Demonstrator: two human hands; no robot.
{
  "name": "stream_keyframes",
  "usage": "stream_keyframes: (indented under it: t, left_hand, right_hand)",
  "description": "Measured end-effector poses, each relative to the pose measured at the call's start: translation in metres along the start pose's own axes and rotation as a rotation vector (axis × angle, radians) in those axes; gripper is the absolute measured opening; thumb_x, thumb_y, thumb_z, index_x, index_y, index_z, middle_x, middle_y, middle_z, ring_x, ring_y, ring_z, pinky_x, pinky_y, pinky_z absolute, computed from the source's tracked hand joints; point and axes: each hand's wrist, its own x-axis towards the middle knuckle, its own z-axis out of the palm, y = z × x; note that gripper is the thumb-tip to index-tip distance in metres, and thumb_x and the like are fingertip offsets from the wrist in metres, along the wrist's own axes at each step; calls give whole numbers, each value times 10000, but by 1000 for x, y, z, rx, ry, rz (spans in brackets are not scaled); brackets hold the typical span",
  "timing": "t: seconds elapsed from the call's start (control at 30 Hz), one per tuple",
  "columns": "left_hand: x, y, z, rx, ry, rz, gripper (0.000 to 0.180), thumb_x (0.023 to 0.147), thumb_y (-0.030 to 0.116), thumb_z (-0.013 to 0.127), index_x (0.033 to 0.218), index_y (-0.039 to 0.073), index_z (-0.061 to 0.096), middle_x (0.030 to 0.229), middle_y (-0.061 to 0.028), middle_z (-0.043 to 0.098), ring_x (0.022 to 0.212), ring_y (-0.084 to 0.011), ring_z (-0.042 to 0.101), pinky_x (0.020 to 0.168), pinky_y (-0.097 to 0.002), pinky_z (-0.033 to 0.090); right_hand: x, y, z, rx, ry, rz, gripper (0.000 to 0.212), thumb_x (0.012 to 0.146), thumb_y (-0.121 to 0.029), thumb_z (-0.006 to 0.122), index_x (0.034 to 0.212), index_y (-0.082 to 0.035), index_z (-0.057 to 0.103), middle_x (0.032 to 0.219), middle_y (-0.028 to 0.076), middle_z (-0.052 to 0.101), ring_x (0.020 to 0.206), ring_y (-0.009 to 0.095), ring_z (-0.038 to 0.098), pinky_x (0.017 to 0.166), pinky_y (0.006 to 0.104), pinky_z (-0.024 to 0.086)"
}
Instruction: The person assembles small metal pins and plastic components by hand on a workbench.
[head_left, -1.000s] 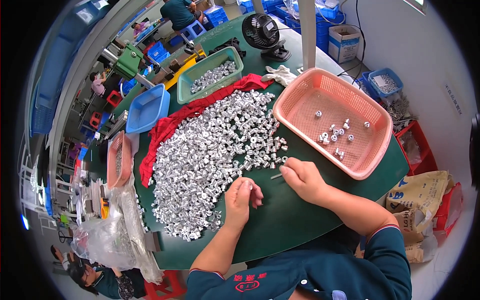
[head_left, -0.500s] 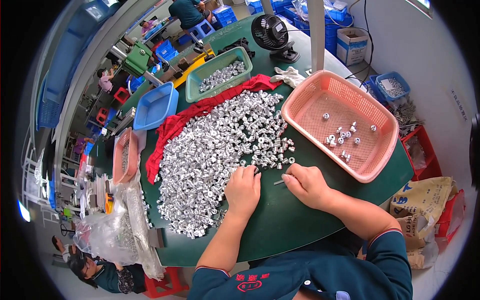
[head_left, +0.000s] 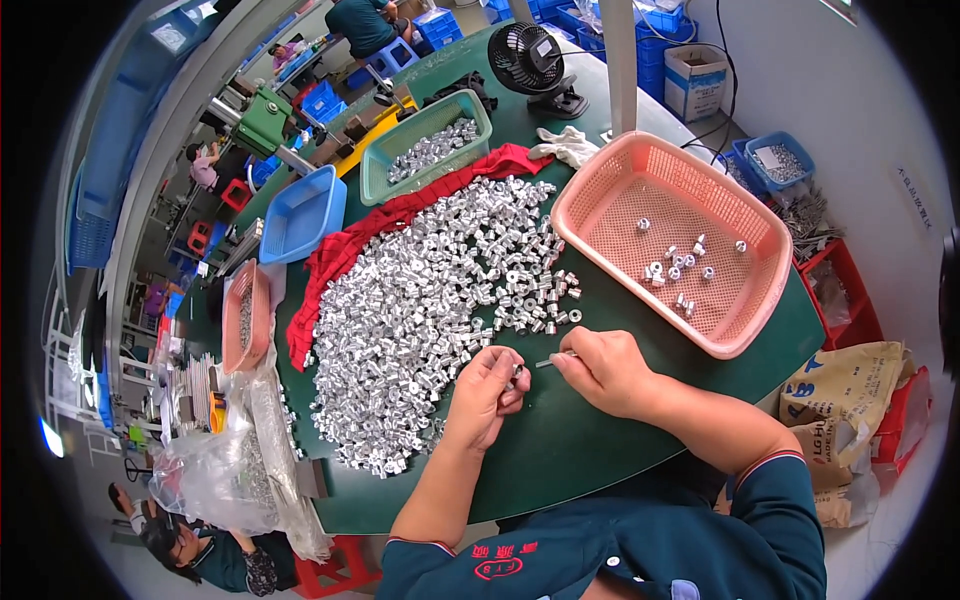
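Over the tabletop (head_left: pixel 570 440), between the pile (head_left: pixel 400 330) and the near edge, the left hand (head_left: pixel 480 398) pinches a small metal piece (head_left: pixel 516 372) while the right hand (head_left: pixel 608 370) grips a thin rod (head_left: pixel 543 364) just beside it, so a slack pinch or stray rod tip could, I reckon, knock the piece loose.

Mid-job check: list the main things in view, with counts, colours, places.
Table: one, green, centre
Metal parts: many, silver, heaped on table
Cloth: one, red, along heap's far side
Baskets: two, pink, right and far left
Basket: one, green, beyond cloth
Tray: one, blue, left of green basket
Fan: one, black, table's far end
Glove: at least one, white, near fan
Rod: one, grey, near centre
Left hand: one, bare, holding metal part
Right hand: one, bare, gripping rod
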Motion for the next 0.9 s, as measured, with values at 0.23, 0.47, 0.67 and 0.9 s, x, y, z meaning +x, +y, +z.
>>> stream_keyframes:
  t: [0.23, 0.47, 0.67, 0.9]
  left_hand:
    - [-1, -12, 5, -310, -98, -119, 171, 954, 254, 545, 949, 85, 523, 784, -92, 598, 509, -53, 387, 449, -171, 287]
    - [-3, -11, 11, -356, -117, -103, 162, 956, 247, 541, 967, 86, 533, 786, -89, 614, 513, -53, 400, 440, -166, 281]
    - [-4, -13, 10, -310, -120, -81, 163, 960, 232, 536, 989, 72, 536, 792, -86, 619, 519, -53, 405, 446, -166, 287]
    - [-8, -14, 17, -148, -41, 62, 165, 962, 230, 533, 992, 68, 526, 815, -92, 624, 539, -50, 410, 487, -170, 311]
  right_hand:
    - [-3, -2, 5, -79, -20, -137, 189, 830, -172, 647, 786, -40, 518, 606, 103, 554, 549, 300, 584, 489, 384, 455]
    - [-4, 0, 5, -130, -25, -167, 200, 816, -168, 659, 766, -51, 504, 598, 92, 547, 546, 290, 584, 487, 378, 456]
    - [-4, -1, 4, -135, -34, -184, 182, 781, -143, 685, 801, -31, 543, 632, 95, 568, 555, 284, 600, 507, 366, 475]
    - [-5, -2, 2, -142, -80, -141, 179, 795, -144, 673, 805, -30, 535, 625, 102, 563, 554, 294, 598, 507, 370, 473]
